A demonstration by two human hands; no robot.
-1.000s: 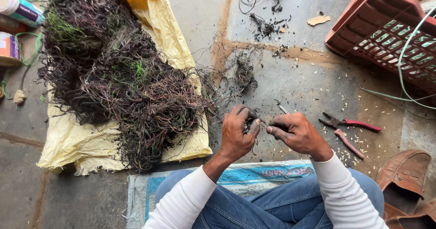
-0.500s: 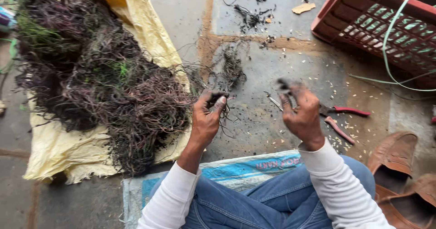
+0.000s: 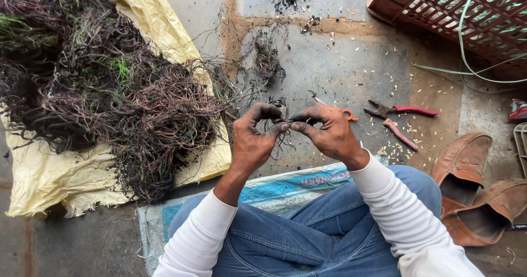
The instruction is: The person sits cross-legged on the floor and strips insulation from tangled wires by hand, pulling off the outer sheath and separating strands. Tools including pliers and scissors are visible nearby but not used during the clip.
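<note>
Both hands meet at mid-frame, above the concrete floor (image 3: 340, 68) and just ahead of our knees. Our left hand (image 3: 253, 140) is curled, thumb and forefinger closed on one end of a small tuft of dark wiry strands (image 3: 282, 124). Our right hand (image 3: 329, 131) pinches the other end, fingers closed the same way. Both are blackened with grime. The tuft hangs between the two sets of fingertips, its long axis running roughly left to right, so each hand sits equally near it, one at each end. Loose strands trail down below the pinch.

Far left: a big tangled heap of stripped wire (image 3: 104, 96), brown, purple and some green, on a yellow sack (image 3: 44, 183). The heap lies on the left hand's side, near it but not touching; that hand is the nearer one for any reach into it.

Under our legs, a blue and white woven mat (image 3: 285, 186).

Right of the hands: something orange (image 3: 348, 115) shows just past the right knuckles, too hidden to name. Then red-handled pliers (image 3: 403, 111) and a second red-handled tool (image 3: 399, 134), lying open on the floor, close to the right hand. Farther right, brown leather shoes (image 3: 472, 194). Top right, a red plastic crate (image 3: 466, 13) with a pale green cord (image 3: 466, 57) draped over it.
</note>
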